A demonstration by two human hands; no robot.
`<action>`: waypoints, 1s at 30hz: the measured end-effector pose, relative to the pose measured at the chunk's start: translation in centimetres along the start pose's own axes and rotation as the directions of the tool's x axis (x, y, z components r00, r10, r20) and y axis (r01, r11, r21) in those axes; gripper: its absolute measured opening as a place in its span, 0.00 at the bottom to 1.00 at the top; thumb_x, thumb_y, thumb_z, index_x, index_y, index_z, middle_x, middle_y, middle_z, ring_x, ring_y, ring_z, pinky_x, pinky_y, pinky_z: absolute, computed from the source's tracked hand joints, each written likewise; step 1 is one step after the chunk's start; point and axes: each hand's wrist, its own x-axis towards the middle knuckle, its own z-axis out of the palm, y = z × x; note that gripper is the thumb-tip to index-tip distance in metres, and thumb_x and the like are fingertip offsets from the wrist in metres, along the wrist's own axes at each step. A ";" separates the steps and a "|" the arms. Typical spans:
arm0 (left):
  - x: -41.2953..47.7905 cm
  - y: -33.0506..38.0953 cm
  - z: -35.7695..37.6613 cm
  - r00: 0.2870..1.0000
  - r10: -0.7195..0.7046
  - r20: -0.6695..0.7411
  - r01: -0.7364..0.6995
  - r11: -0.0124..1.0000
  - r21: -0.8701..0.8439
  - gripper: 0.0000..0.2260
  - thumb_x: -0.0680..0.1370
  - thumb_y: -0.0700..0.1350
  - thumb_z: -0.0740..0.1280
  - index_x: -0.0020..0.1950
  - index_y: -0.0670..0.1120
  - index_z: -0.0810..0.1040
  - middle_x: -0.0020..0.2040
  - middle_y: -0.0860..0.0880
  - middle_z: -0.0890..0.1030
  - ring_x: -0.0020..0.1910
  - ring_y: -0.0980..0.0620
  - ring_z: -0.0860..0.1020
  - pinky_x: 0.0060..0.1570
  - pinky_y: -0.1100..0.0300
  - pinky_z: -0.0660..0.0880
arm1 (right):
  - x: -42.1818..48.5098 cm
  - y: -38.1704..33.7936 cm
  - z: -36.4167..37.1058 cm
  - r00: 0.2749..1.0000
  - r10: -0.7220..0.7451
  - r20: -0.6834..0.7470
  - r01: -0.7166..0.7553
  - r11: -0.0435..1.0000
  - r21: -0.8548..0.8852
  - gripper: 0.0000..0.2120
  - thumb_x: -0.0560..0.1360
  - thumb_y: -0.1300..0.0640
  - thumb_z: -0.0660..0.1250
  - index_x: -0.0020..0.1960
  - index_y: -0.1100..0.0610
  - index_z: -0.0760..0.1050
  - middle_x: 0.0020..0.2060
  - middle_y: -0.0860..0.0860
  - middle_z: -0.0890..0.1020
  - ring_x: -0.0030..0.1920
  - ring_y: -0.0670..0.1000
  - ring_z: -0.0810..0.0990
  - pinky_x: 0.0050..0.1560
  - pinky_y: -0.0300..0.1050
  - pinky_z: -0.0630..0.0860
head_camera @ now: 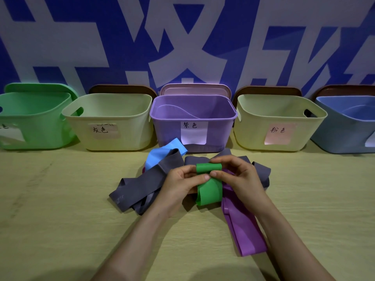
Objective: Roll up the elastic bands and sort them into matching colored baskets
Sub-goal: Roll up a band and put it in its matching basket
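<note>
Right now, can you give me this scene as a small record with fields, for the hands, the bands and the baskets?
left hand: pinches the green band
right hand: pinches the same band at its curled top end
green band state: partly rolled, lower end loose
on the table: grey bands, blue band, purple band, piled under the hands
baskets, left to right: green basket, cream basket, purple basket, second cream basket, blue basket
matching target: green basket, far left

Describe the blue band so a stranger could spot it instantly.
Find the purple basket in the middle of the row. Right in front, slightly left, the blue band lies partly under a grey band. It is the pile's only light-blue strip.
</note>
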 end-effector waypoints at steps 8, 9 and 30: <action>0.1 0.0 0.4 1.000 0.015 -0.021 -0.017 0.998 -0.061 0.16 0.69 0.47 0.71 0.53 0.39 0.81 0.47 0.43 0.83 0.45 0.51 0.82 0.44 0.59 0.80 | 0.0 0.1 0.0 1.000 0.003 0.019 -0.002 0.999 -0.049 0.14 0.70 0.70 0.71 0.54 0.63 0.78 0.48 0.52 0.83 0.50 0.45 0.81 0.49 0.36 0.77; 0.2 -0.1 0.4 0.999 0.023 -0.030 -0.025 0.997 -0.074 0.16 0.69 0.46 0.70 0.53 0.39 0.81 0.48 0.42 0.83 0.45 0.50 0.82 0.46 0.58 0.80 | 0.0 0.2 0.1 1.000 0.010 0.020 -0.009 0.999 -0.049 0.16 0.70 0.69 0.71 0.57 0.62 0.77 0.49 0.53 0.83 0.50 0.45 0.81 0.49 0.37 0.77; 0.6 -0.5 0.0 0.989 0.147 -0.034 -0.146 0.989 0.004 0.17 0.73 0.29 0.67 0.56 0.46 0.79 0.45 0.50 0.84 0.47 0.56 0.82 0.46 0.64 0.78 | 0.2 1.0 0.2 0.990 0.144 0.008 -0.144 0.986 0.086 0.07 0.75 0.64 0.66 0.52 0.66 0.77 0.36 0.48 0.81 0.36 0.41 0.78 0.35 0.33 0.74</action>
